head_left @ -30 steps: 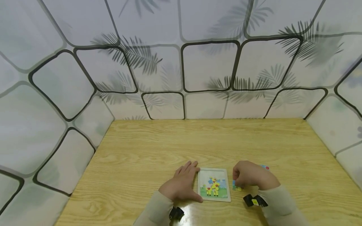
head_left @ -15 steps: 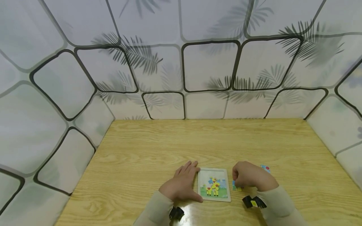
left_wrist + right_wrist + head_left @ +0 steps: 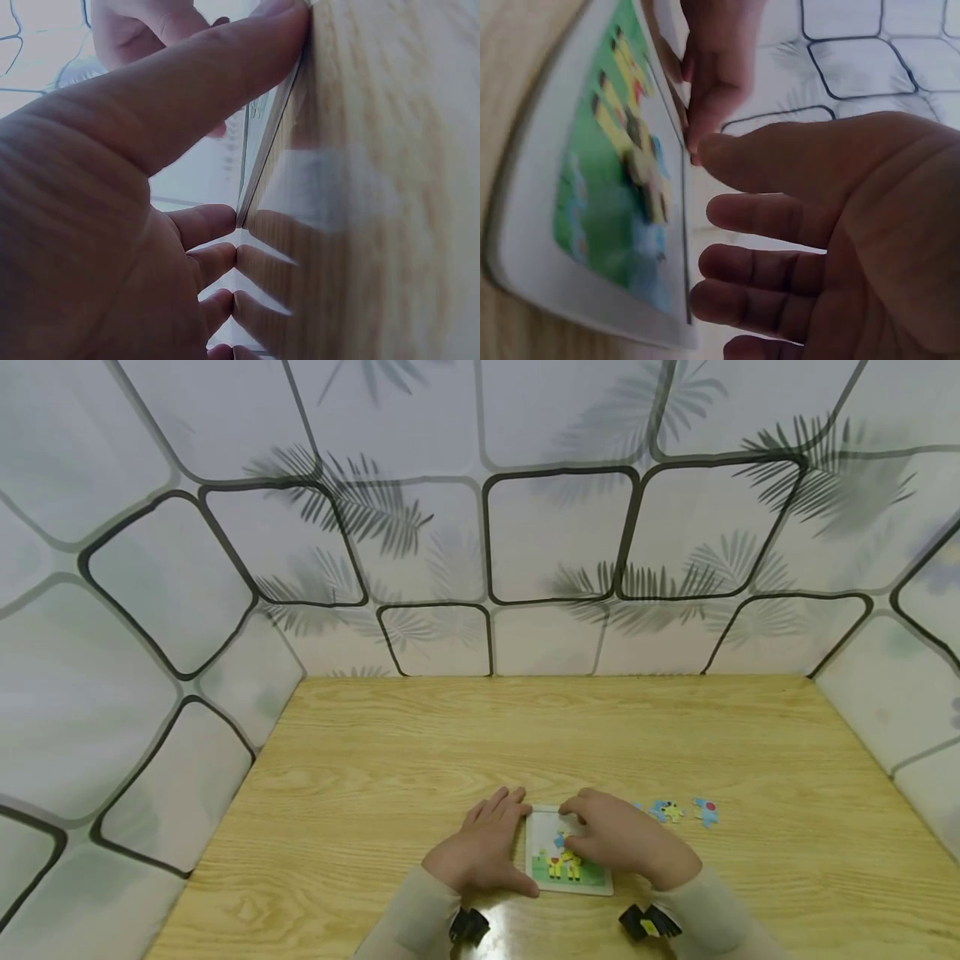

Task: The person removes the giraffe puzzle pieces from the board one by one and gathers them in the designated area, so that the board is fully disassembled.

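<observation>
A small framed jigsaw board (image 3: 607,888) lies on the table, with a yellow giraffe picture (image 3: 564,866) on green ground partly filled in. My left hand (image 3: 483,852) is spread flat at its left side; in the left wrist view its thumb and fingertips touch the frame edge. Over the board's upper right is my right hand (image 3: 626,835), hiding part of the picture. The right wrist view shows its thumb (image 3: 765,154) and fingers apart, with no piece visible between them. Close to these fingertips, a yellow puzzle piece (image 3: 646,176) stands raised above the board's picture.
To the right of the board lie loose puzzle pieces: a blue and yellow one (image 3: 669,811) and a blue one with a red spot (image 3: 706,811). The wooden table (image 3: 420,735) meets a patterned cloth wall (image 3: 547,639) at the back.
My right hand has moved left from beside the board to above it. The blue and yellow piece that was under its fingers is gone from that spot. My left hand has stayed put.
</observation>
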Motion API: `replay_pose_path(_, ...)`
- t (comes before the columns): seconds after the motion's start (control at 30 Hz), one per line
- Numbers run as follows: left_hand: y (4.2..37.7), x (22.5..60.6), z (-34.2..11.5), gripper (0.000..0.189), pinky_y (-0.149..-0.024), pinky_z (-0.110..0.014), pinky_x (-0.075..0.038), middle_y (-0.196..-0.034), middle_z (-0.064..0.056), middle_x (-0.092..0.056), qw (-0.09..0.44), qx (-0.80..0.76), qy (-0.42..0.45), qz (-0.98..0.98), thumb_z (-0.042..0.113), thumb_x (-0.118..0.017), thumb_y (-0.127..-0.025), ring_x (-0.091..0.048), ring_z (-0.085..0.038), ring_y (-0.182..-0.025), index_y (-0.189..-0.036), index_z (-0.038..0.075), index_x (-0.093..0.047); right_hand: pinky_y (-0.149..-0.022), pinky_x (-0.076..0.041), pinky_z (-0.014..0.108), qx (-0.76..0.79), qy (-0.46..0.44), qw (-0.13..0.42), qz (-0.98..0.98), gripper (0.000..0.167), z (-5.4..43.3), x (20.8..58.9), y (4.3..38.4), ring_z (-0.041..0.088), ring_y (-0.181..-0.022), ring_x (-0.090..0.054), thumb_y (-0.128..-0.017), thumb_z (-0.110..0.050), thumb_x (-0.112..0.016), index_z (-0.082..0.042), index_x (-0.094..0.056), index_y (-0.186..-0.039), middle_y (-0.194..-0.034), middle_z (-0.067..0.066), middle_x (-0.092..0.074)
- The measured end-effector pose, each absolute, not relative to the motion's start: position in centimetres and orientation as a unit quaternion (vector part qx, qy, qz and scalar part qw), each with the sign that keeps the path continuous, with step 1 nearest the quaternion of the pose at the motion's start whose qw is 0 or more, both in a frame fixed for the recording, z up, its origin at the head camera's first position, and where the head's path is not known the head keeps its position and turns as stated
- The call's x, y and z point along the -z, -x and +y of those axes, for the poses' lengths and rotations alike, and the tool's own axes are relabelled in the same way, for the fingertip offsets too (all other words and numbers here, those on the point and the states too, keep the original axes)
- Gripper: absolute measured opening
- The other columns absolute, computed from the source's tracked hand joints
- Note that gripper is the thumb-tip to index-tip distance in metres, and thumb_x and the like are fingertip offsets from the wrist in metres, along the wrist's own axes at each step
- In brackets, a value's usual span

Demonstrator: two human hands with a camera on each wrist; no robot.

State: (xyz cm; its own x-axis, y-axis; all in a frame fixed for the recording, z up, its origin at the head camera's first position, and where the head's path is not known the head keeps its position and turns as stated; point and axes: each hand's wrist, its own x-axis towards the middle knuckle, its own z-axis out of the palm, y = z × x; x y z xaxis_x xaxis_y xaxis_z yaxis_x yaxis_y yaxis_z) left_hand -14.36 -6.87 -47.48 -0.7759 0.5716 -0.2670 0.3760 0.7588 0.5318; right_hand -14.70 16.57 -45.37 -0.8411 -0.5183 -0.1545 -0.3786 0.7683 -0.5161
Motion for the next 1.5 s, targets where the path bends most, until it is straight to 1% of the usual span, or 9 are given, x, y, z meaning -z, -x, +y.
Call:
replay_pose_path(0.1, 14.4, 47.5, -6.8, 0.104, -0.122, -0.051, -0.015, -0.167, -0.006, -0.018, 0.21, -0.228, -0.261, 0.914, 0.054, -0.088, -0.071, -0.012, -0.027, -0.154, -0.152, 0.012, -0.036, -0.067, -0.049, 0.034, 0.233, 0.27, 0.142, 0.923, 0.04, 16.1, 45.9, 14.4, 0.009, -0.074, -0.051, -0.088, -0.025, -0.076, -0.001, -0.07, -0.12, -0.097, 0.0, -0.06)
replay_pose_path(0.27, 14.4, 47.5, -6.8, 0.104, -0.122, -0.051, -0.016, -0.167, -0.006, -0.019, 0.206, -0.223, -0.262, 0.916, 0.053, -0.088, -0.071, -0.013, -0.027, -0.154, -0.151, 0.012, -0.037, -0.061, -0.043, 0.027, 0.241, 0.288, 0.141, 0.916, 0.034, 15.9, 46.3, 14.2, 0.006, -0.068, -0.044, -0.087, -0.021, -0.078, -0.002, -0.071, -0.115, -0.09, -0.003, -0.055)
replay_pose_path(0.37, 14.4, 47.5, -6.8, 0.104, -0.122, -0.051, -0.016, -0.167, -0.006, -0.019, 0.207, -0.222, -0.262, 0.916, 0.053, -0.088, -0.071, -0.013, -0.027, -0.154, -0.151, 0.012, -0.037, -0.061, -0.044, 0.028, 0.252, 0.284, 0.146, 0.914, 0.03, 16.0, 46.3, 14.2, 0.007, -0.069, -0.046, -0.087, -0.021, -0.078, -0.005, -0.071, -0.112, -0.089, -0.004, -0.053)
replay_pose_path(0.57, 14.5, 47.7, -6.8, 0.104, -0.122, -0.051, -0.016, -0.167, -0.005, -0.018, 0.212, -0.225, -0.261, 0.915, 0.055, -0.087, -0.071, -0.012, -0.027, -0.154, -0.152, 0.013, -0.036, -0.068, -0.049, 0.032, 0.279, 0.28, 0.164, 0.904, 0.023, 16.2, 46.6, 14.8, 0.009, -0.08, -0.053, -0.088, -0.019, -0.077, -0.012, -0.068, -0.108, -0.092, -0.006, -0.056)
replay_pose_path(0.77, 14.5, 47.7, -6.7, 0.104, -0.122, -0.053, -0.016, -0.167, -0.006, -0.017, 0.215, -0.232, -0.266, 0.911, 0.055, -0.086, -0.072, -0.012, -0.029, -0.154, -0.152, 0.012, -0.036, -0.063, -0.049, 0.027, 0.338, 0.282, 0.184, 0.879, 0.015, 17.2, 46.5, 15.4, 0.005, -0.072, -0.055, -0.092, -0.015, -0.073, -0.015, -0.07, -0.107, -0.083, -0.011, -0.061)
replay_pose_path(0.87, 14.5, 47.8, -6.7, 0.104, -0.122, -0.054, -0.016, -0.167, -0.008, -0.018, 0.214, -0.233, -0.265, 0.911, 0.055, -0.087, -0.072, -0.013, -0.03, -0.154, -0.152, 0.011, -0.037, -0.065, -0.05, 0.027, 0.358, 0.269, 0.195, 0.873, 0.014, 17.7, 46.2, 15.5, 0.005, -0.074, -0.058, -0.094, -0.016, -0.071, -0.016, -0.07, -0.108, -0.084, -0.012, -0.063)
replay_pose_path(1.07, 14.4, 47.8, -6.7, 0.105, -0.122, -0.052, -0.015, -0.167, -0.007, -0.019, 0.21, -0.231, -0.257, 0.914, 0.054, -0.088, -0.07, -0.013, -0.029, -0.154, -0.152, 0.011, -0.037, -0.069, -0.055, 0.029, 0.422, 0.238, 0.209, 0.85, 0.02, 19.7, 45.4, 15.8, 0.013, -0.08, -0.066, -0.095, -0.019, -0.071, -0.009, -0.069, -0.113, -0.091, -0.006, -0.069)
replay_pose_path(1.27, 14.3, 47.5, -6.8, 0.106, -0.122, -0.052, -0.014, -0.167, -0.007, -0.018, 0.214, -0.236, -0.256, 0.912, 0.052, -0.089, -0.071, -0.012, -0.029, -0.154, -0.152, 0.01, -0.036, -0.07, -0.057, 0.03, 0.456, 0.2, 0.215, 0.84, 0.029, 23.2, 45.2, 15.5, 0.017, -0.083, -0.067, -0.095, -0.022, -0.072, -0.001, -0.066, -0.115, -0.095, 0.003, -0.069)
replay_pose_path(1.5, 14.4, 47.6, -6.7, 0.105, -0.122, -0.052, -0.014, -0.167, -0.006, -0.017, 0.218, -0.23, -0.26, 0.912, 0.052, -0.088, -0.072, -0.011, -0.027, -0.155, -0.153, 0.011, -0.035, -0.067, -0.055, 0.028, 0.418, 0.162, 0.195, 0.872, 0.027, 26.8, 45.7, 14.7, 0.013, -0.08, -0.064, -0.092, -0.022, -0.074, -0.003, -0.067, -0.11, -0.092, 0.001, -0.067)
